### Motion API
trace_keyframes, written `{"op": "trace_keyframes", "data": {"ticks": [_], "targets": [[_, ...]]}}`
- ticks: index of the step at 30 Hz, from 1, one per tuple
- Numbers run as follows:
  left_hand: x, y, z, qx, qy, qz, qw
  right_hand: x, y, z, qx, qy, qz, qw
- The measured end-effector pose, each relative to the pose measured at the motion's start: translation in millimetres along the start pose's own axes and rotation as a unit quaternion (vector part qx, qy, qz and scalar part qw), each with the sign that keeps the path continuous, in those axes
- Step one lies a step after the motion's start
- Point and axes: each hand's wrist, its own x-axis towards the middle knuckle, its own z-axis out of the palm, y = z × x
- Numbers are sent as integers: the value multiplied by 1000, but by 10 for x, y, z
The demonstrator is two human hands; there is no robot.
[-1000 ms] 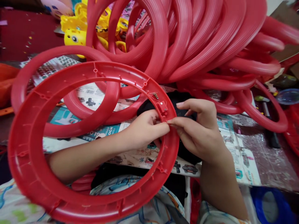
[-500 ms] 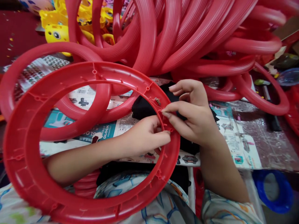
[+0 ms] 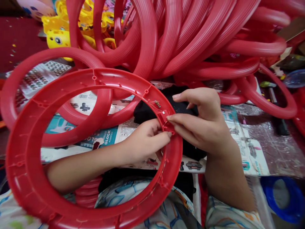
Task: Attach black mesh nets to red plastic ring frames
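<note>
Hands barely shifted: left hand (image 3: 145,140), right hand (image 3: 202,122) still pinch red ring (image 3: 26,178) rim.

Glossy plastic ring (image 3: 28,165) (ribbed inside); printed paper (image 3: 107,135) beneath.

Too small to tell: metal bit (image 3: 157,103) on red ring (image 3: 28,178). Blurred at right edge: blue tub (image 3: 283,198), cut off.
</note>
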Motion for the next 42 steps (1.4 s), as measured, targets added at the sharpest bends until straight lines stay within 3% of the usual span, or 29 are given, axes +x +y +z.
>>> {"op": "trace_keyframes", "data": {"ticks": [6,11,17,24,31,39,42], "targets": [[16,69,-4,17,26,23,999,14,-106,-96,-50,-18,-6,999],[31,122,-34,25,-16,-2,1000,-11,-117,-112,-30,-45,-14,998],[75,96,-93,124,-45,-11,991,-6,-135,-37,-7,-87,-25,996],[33,131,-43,71,-25,-27,997,-27,-58,-6,94,-66,48,992],[25,75,-39,82,-53,-40,994,-15,8,48,156,-45,29,986],[-19,116,-34,75,-62,-63,993,14,15,68,214,-30,144,966],[-30,132,-31,56,-60,-52,995,-5,57,82,226,-17,146,963]]}}
